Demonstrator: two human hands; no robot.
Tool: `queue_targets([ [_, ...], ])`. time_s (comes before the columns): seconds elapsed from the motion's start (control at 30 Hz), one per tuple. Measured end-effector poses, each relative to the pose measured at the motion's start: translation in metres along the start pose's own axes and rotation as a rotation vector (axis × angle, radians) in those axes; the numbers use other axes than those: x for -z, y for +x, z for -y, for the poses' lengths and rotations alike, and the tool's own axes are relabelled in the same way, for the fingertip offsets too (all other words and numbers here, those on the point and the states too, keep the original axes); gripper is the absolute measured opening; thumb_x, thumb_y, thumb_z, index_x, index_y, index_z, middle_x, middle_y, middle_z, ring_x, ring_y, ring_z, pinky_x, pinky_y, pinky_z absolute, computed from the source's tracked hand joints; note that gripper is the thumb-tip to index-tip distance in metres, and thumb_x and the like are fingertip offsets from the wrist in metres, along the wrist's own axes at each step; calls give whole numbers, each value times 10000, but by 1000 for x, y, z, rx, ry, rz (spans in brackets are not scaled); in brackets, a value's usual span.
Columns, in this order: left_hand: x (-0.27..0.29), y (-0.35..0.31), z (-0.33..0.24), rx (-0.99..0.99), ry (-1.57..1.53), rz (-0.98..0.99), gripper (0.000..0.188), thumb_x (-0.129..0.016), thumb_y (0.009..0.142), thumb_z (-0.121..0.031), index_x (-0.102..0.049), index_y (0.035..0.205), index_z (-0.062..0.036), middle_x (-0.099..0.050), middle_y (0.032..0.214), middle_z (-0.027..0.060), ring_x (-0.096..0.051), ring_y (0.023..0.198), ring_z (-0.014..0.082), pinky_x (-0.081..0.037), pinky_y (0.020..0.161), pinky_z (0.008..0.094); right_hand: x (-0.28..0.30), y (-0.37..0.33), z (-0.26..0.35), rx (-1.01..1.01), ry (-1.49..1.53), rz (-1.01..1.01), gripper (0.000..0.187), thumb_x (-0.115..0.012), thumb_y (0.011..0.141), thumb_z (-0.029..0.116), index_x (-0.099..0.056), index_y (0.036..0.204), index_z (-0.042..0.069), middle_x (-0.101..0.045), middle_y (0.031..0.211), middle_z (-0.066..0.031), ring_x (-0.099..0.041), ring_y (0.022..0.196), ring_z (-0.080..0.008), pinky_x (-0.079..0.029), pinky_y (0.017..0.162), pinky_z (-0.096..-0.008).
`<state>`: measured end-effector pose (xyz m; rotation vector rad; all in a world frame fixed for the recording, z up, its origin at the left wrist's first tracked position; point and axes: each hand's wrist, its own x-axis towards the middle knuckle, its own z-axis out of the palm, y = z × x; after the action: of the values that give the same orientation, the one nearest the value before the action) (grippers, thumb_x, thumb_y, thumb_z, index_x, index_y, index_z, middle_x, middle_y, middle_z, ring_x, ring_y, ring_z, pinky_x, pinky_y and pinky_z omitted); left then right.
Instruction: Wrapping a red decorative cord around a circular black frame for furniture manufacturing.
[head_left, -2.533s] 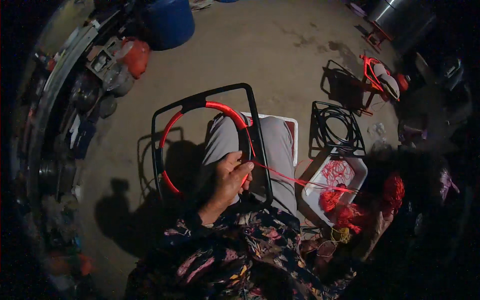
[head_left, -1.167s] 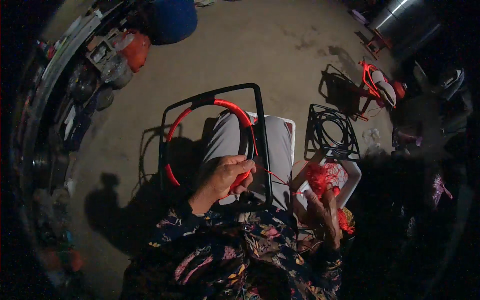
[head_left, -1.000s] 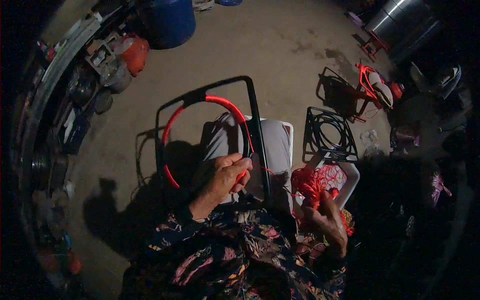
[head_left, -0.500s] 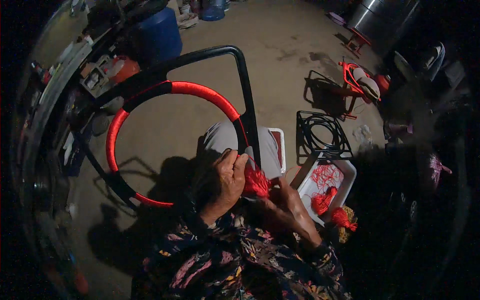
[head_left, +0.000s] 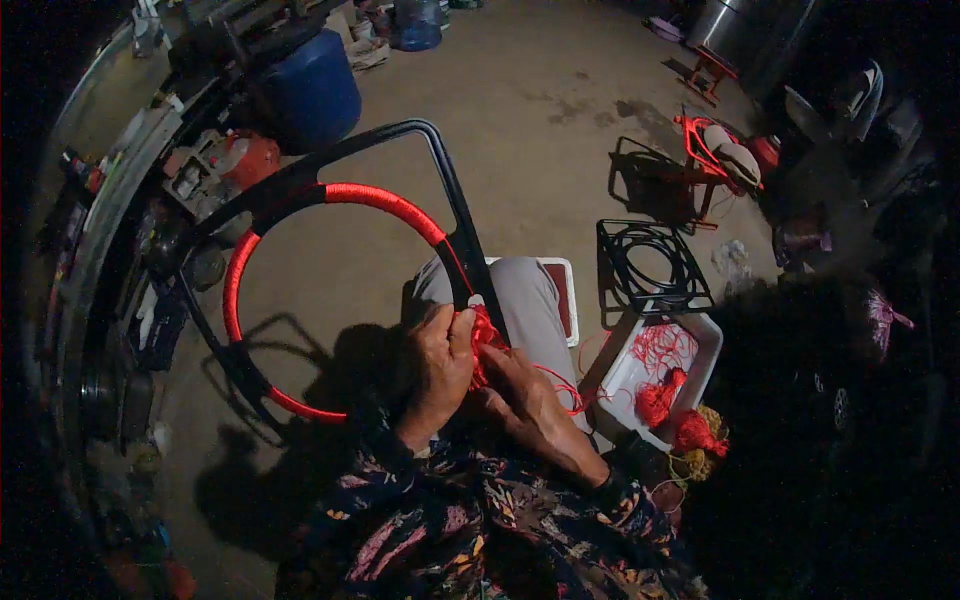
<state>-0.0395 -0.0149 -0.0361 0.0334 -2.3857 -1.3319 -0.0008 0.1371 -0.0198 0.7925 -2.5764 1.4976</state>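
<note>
A black square frame (head_left: 450, 180) with a round inner ring stands tilted over my lap. Stretches of the ring are wrapped in glossy red thread (head_left: 390, 207), with bare black parts between. My left hand (head_left: 442, 362) is closed at the ring's lower right side, thumb and fingers pinched round it. Close by, my right hand (head_left: 540, 402) has its fingers bent round a bundle of red thread (head_left: 483, 345) that lies between both hands. A small pale tip shows above my left thumb. Loose red strands (head_left: 565, 385) trail off to the right. The fingertips are partly hidden.
Right of my knee a white tray (head_left: 708, 350) holds red thread, with red and yellow bundles (head_left: 697, 432) beside it. Black frames (head_left: 650, 265) lean behind it. A red stool (head_left: 695, 165) stands farther off; a blue barrel (head_left: 312, 90) is at the far left.
The frame's top right corner has swung left and down. My right hand has moved left, close to my left hand, and now covers much of the thread bundle.
</note>
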Motion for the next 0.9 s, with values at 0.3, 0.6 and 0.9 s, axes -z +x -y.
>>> queue_targets([
  [0.3, -8, -1, -14, -139, 50, -66, 211, -563, 883, -123, -521, 740, 26, -501, 676, 172, -505, 619, 317, -394, 570, 384, -16, 30, -10, -162, 17, -236, 404, -614, 752, -34, -500, 1134, 28, -514, 927, -191, -552, 881, -366, -458, 750, -366],
  [0.6, 7, -17, 9, -75, -72, -97, 219, -585, 864, -93, -486, 707, 23, -439, 636, 115, -432, 578, 189, -347, 538, 336, 22, 18, 7, -214, 222, -197, 169, -530, 914, 121, -580, 995, -17, -585, 827, -179, -583, 736, -239, -456, 660, -315],
  [0.9, 27, -35, -17, 72, -166, -13, 149, -598, 858, -94, -578, 779, 30, -510, 684, 107, -494, 629, 175, -408, 597, 297, -11, 55, -52, -291, 619, 77, 234, -620, 899, 202, -645, 853, -26, -650, 734, -115, -552, 647, -109, -445, 578, -319],
])
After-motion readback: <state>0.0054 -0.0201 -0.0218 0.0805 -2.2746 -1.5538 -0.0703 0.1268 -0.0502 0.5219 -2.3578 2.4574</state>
